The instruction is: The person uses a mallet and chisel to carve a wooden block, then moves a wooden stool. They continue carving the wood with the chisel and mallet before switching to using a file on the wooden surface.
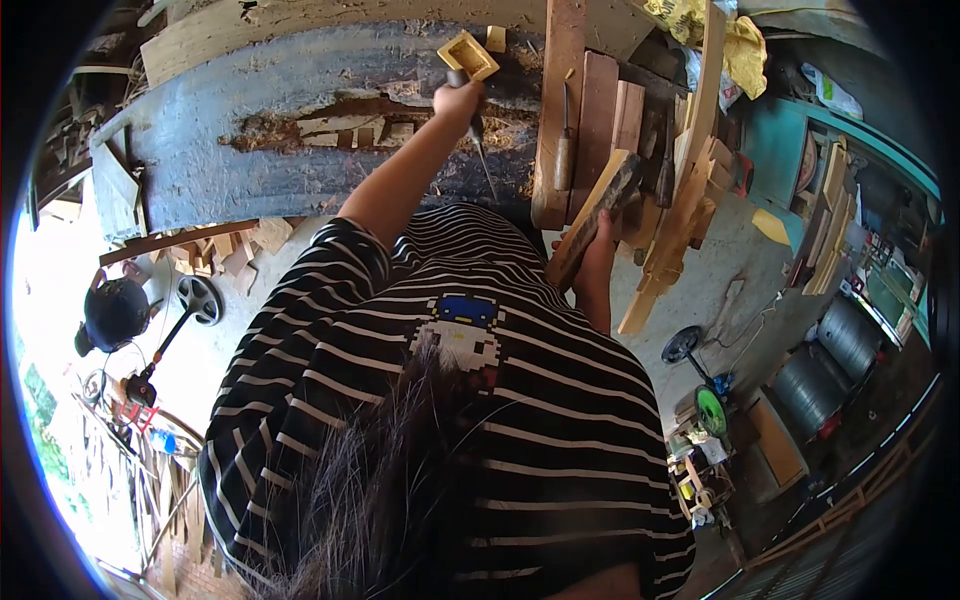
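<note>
My left hand (459, 101) reaches over the worn bench (280, 90), its fingers wrapped round a chisel-like tool (486, 165) with a dark handle. The thin metal shaft points back toward my body. Just beyond that hand lies a small square wooden piece (482, 67) with a hollowed middle, which the handle's end overlaps in this view. Close to my body on the right, my right hand (599, 253) grips a thick wooden block (597, 212) with a dark, rough face, held at a slant. Part of this hand is hidden behind the block and the shirt.
A long broken hollow (345, 125) with wood chips runs along the bench top. To its right, a wooden-handled chisel (563, 160) rests on planks, near stacked wood strips (690, 170). Wood offcuts (240, 262) lie below the bench at left. A yellow bag (745, 60) sits far right.
</note>
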A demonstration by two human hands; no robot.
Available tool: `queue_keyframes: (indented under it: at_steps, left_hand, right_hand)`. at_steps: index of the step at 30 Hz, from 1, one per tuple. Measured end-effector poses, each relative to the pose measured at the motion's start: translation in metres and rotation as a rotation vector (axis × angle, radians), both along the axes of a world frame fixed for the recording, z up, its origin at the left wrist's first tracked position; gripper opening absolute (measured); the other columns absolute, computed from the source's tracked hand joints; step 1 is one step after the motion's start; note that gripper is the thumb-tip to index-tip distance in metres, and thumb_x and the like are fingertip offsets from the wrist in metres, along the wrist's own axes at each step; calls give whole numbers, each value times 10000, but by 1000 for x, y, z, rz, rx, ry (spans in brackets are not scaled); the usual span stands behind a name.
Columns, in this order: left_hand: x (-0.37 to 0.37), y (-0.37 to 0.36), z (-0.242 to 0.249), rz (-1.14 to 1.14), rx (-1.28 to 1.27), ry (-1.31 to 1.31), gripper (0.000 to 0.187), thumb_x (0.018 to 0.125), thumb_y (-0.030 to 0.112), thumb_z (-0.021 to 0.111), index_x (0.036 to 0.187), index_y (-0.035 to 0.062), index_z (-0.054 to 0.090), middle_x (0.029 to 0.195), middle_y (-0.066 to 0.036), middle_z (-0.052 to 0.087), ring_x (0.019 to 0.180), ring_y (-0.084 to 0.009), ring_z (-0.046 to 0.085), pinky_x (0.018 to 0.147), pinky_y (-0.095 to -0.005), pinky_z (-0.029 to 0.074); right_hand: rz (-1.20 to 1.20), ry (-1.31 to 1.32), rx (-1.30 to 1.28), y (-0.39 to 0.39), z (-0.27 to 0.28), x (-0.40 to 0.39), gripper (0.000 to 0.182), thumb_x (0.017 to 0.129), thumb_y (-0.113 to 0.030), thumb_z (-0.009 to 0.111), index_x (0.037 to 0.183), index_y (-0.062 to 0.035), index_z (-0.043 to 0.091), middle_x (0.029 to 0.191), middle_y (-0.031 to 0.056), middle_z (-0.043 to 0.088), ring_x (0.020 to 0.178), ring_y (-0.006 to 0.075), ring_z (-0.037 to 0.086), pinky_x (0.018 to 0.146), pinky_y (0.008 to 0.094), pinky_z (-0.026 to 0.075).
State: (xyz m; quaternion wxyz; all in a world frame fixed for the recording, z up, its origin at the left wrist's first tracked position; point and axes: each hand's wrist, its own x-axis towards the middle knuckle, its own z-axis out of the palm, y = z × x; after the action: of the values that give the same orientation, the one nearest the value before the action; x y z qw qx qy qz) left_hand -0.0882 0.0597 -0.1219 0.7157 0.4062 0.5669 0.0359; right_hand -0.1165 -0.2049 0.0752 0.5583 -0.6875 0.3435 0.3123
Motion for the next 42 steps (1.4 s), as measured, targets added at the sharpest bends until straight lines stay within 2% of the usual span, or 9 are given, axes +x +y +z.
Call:
queue_keyframes:
  at_steps: [6, 10, 20, 24, 28, 35, 38, 40, 42]
  left_hand:
    - [7, -13, 19, 25, 508, 247, 366, 666, 199, 720, 966, 27, 599, 783, -103, 646, 622, -192, 634, 579, -323, 511]
    - [4, 30, 19, 232, 254, 138, 378, 705, 187, 753, 991, 34, 559, 853, -106, 640, 573, -177, 626, 471, -293, 516]
    - [6, 68, 4, -265, 362, 86, 336, 657, 179, 785, 891, -3, 625, 708, -79, 644, 543, -160, 620, 517, -286, 522]
    - [9, 47, 25, -153, -197, -153, 320, 739, 178, 737, 995, 34, 611, 779, -75, 640, 598, -154, 601, 538, -299, 508]
    - [22, 20, 65, -200, -1131, -1276, 459, 830, 343, 616, 1165, 40, 531, 819, -61, 601, 655, -153, 555, 566, -308, 466]
    - [54, -23, 101, -281, -1578, -1685, 524, 864, 468, 489, 1219, 84, 462, 772, -57, 521, 615, -159, 502, 533, -294, 411]
    - [46, -13, 107, -260, -1241, -1509, 431, 889, 399, 489, 1187, 89, 524, 825, -59, 551, 601, -145, 501, 559, -297, 434]
    - [42, -15, 113, 78, -709, -870, 285, 817, 199, 646, 1035, 37, 556, 807, -62, 598, 601, -157, 550, 572, -316, 505]
    - [40, -4, 93, -62, -758, -909, 220, 808, 167, 646, 963, 36, 561, 775, -43, 593, 587, -135, 553, 577, -315, 521]
  right_hand:
    - [45, -31, -15, -4, 6, 0, 559, 911, -492, 439, 1028, 49, 513, 746, 159, 559, 574, 270, 604, 513, 364, 523]
    - [16, -36, -29, -15, 7, -4, 541, 915, -478, 443, 1030, 46, 511, 747, 165, 556, 571, 269, 598, 515, 370, 523]
    - [4, 7, -12, -23, 1, -3, 550, 905, -493, 461, 1048, 36, 507, 749, 160, 547, 585, 276, 600, 528, 370, 525]
    - [23, 12, 1, -19, 3, -1, 549, 902, -493, 465, 1048, 34, 509, 749, 157, 549, 590, 273, 602, 530, 368, 526]
    - [34, 21, -6, -18, 6, -1, 554, 901, -495, 465, 1045, 39, 509, 744, 148, 551, 589, 265, 601, 527, 365, 522]
    - [52, 5, 21, -23, -4, -1, 579, 902, -511, 458, 1057, 44, 508, 746, 147, 555, 591, 258, 602, 535, 357, 519]
    - [66, 5, 36, -25, -8, -2, 582, 904, -514, 456, 1063, 44, 510, 749, 146, 557, 593, 258, 603, 538, 356, 519]
    - [55, 17, 32, -26, -8, -2, 577, 906, -512, 457, 1061, 41, 511, 749, 145, 557, 593, 257, 603, 538, 356, 517]
    - [44, 32, 29, -25, -7, -3, 572, 907, -510, 457, 1060, 39, 513, 750, 144, 557, 593, 257, 602, 539, 356, 516]
